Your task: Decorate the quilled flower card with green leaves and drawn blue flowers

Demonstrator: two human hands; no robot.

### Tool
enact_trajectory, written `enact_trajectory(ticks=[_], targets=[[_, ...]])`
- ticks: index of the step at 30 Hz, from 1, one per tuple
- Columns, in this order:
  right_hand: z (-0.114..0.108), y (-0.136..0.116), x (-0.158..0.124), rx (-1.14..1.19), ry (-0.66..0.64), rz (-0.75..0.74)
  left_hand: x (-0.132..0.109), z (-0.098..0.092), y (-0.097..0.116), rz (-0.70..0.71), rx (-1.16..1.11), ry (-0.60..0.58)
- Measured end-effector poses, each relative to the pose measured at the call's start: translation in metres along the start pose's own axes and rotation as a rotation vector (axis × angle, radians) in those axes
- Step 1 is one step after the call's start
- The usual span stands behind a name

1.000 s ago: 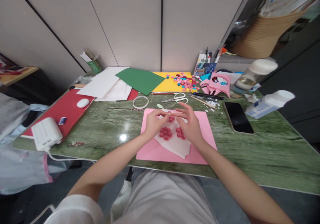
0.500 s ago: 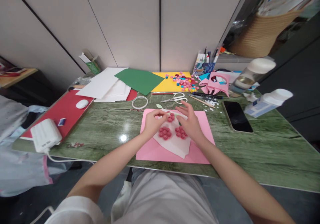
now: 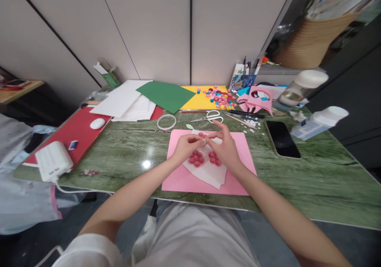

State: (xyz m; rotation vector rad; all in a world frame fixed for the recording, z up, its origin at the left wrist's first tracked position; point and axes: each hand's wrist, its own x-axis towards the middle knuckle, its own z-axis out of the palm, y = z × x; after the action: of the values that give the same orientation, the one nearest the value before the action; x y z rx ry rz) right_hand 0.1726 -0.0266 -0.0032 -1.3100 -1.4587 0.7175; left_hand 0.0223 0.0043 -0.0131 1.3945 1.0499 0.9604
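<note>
A pink paper sheet (image 3: 238,179) lies on the green table in front of me, with a white paper piece (image 3: 208,173) on top. Small clusters of red rolled paper beads (image 3: 196,158) sit on the white piece. My left hand (image 3: 186,148) and my right hand (image 3: 224,146) meet above the beads. Their fingertips pinch together on a small pale bit that I cannot make out. My right hand's outer fingers are spread.
White-handled scissors (image 3: 212,117), a white tape ring (image 3: 166,121), pens and a black phone (image 3: 282,139) lie behind the pink sheet. A pile of coloured beads (image 3: 220,97) sits on yellow paper. White, green and red sheets, a mouse (image 3: 97,123) and a power bank (image 3: 54,160) are at left. Bottles (image 3: 318,122) stand right.
Both hands have lifted a little off the white paper and drawn together, fingertips now pinching between them. The bead cluster at the far edge is mostly hidden by the fingers.
</note>
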Motion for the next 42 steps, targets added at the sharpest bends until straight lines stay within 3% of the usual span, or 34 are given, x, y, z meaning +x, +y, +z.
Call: enact_trajectory(ticks=[10,15,24,33,42], targets=[[0.0029,-0.0002,-0.0011,-0.154,0.011,-0.097,-0.0026,-0.0005,0.0024,0.076,0.192,0.022],[-0.0004,0.0008,-0.0006,-0.218,0.035,-0.147,-0.0001,-0.0018,-0.0027,0.048,0.116,-0.033],[-0.0017,-0.0047,-0.0015,-0.126,-0.010,-0.083,0.0009,-0.0014,0.0009,-0.077,-0.102,-0.005],[-0.0031,-0.0055,-0.0004,-0.146,-0.089,-0.093,0.0016,-0.0036,-0.0034,0.063,-0.009,-0.076],[-0.0058,-0.0071,0.0015,-0.127,-0.149,-0.081,0.0000,-0.0058,0.0003,0.048,0.027,-0.109]])
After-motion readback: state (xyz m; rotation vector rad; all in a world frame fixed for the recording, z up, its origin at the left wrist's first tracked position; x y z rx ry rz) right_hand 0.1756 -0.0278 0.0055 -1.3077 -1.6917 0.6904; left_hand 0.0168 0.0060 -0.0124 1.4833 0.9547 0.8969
